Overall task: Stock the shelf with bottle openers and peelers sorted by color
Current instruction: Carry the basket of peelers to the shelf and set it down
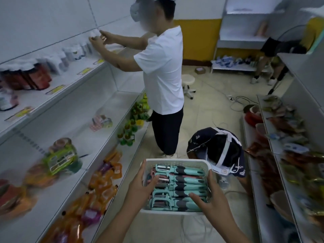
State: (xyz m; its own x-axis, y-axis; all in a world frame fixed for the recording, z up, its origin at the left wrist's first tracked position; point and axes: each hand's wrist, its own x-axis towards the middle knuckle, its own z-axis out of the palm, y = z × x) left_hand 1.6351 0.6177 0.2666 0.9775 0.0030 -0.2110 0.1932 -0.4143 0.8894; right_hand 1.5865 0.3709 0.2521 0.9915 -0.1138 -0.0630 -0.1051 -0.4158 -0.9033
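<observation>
No brand name or product label can be read; the yellow price tags (57,89) along the front edge of the upper left shelf (73,77) are too blurred to make out, and the white script on the dark shirt of the crouching person (217,146) is not legible.

A white plastic basket (177,161) is held in the aisle between the left and right shelving, carried by both hands. The left hand (140,185) clasps the basket's left wall, fingers curled over the rim and thumb reaching inside; its grip is closed round the basket. The right hand (209,199) takes the right wall, thumb laid inside across the contents and fingers wrapped outside, likewise holding the basket.

Inside lie the peelers (182,185), stacked side by side in rows with handles pointing toward the right wall. Their handles are teal with dark grey wavy patches, and the heads near the left wall carry shiny metal blades. A few pink pieces show beneath them by the left wall.

Farther down the aisle a person in a white T-shirt (163,67) reaches to the upper left shelf.
</observation>
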